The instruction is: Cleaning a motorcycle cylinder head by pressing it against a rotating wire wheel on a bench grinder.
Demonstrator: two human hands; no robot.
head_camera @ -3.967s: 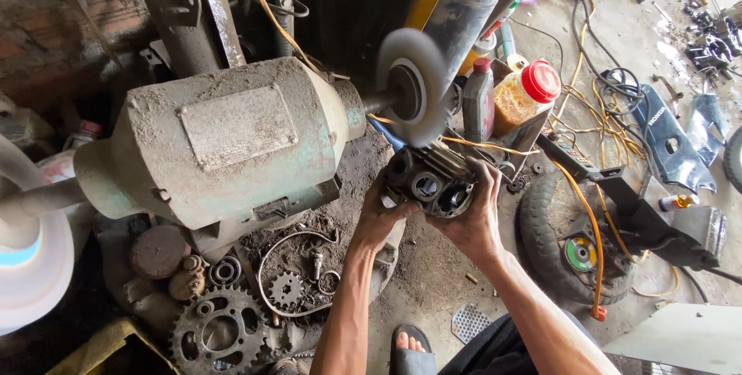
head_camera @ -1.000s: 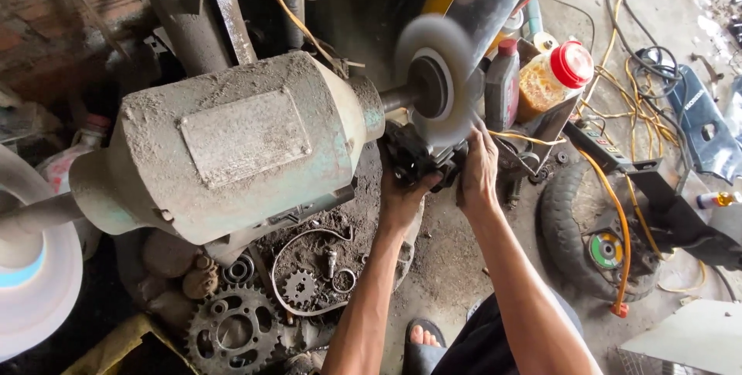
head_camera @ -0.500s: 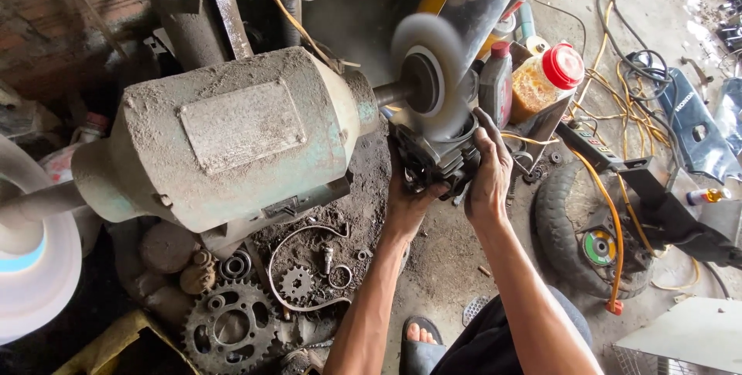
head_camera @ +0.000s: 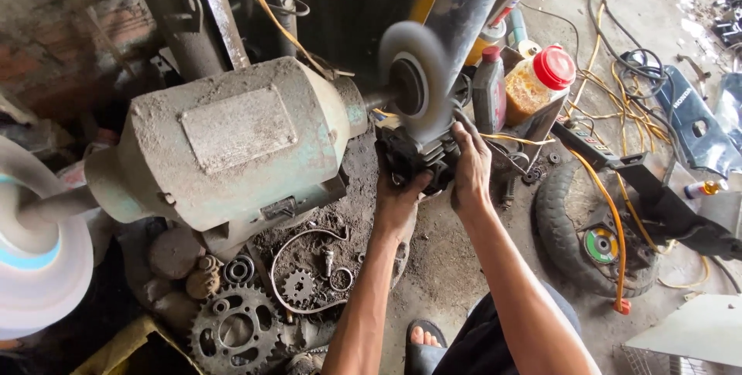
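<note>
Both of my hands grip a dark, grimy metal engine part and press it up against the underside of a spinning grey wheel. My left hand holds it from below. My right hand clasps its right side, fingers up near the wheel. The wheel sits on the right shaft of a dusty green bench grinder motor. A white buffing wheel is on the motor's left shaft.
Sprockets, rings and small metal parts lie under the motor. A clear jar with a red lid and a dark bottle stand to the right. A small tyre, orange cable and my sandalled foot are on the concrete floor.
Four seconds ago I held the part lower, away from the wheel; since then both hands have raised it up against the wheel and kept it there, shifting slightly.
</note>
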